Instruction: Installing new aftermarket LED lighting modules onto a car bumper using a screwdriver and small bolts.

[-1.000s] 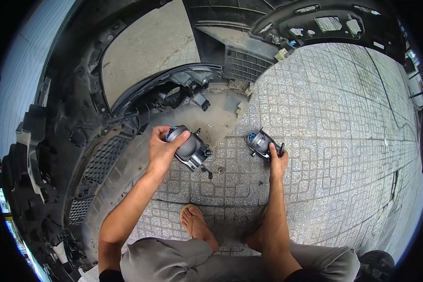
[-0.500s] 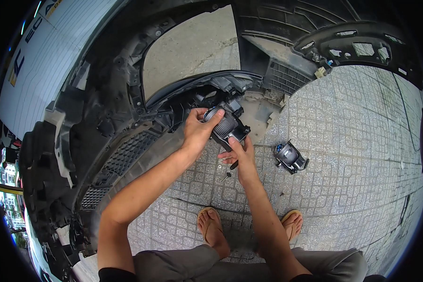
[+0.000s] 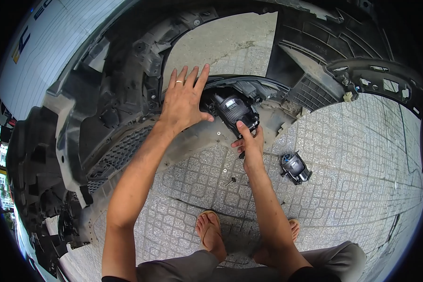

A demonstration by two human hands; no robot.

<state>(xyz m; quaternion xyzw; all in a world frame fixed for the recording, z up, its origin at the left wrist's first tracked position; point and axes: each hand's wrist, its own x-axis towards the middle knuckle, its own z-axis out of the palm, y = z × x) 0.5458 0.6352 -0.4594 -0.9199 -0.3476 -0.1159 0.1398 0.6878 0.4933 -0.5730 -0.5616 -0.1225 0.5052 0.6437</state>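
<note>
My right hand (image 3: 250,144) grips the near end of a black fog lamp unit (image 3: 235,110) with a ribbed, finned body. The lamp sits at the round opening's mount in a large black car bumper (image 3: 122,66), lying with its inner side up. Part of a dark, slim thing shows under my right fingers; its kind is hidden. My left hand (image 3: 182,101) is open with fingers spread, above the bumper's edge just left of the lamp, holding nothing. A second, similar fog lamp (image 3: 295,167) with a bluish lens lies on the paving to the right.
A screw (image 3: 231,181) and a small washer (image 3: 224,170) lie on the paving (image 3: 352,155) below my hands. Another small light ring (image 3: 218,133) is on the bumper. A honeycomb grille (image 3: 122,150) runs at left. My sandalled foot (image 3: 210,230) stands near. A white panel (image 3: 47,51) rises far left.
My left hand has let go of the lamp, moved up and left, and spread its fingers. My right hand still holds the lamp, now set against the bumper. The view has shifted left.
</note>
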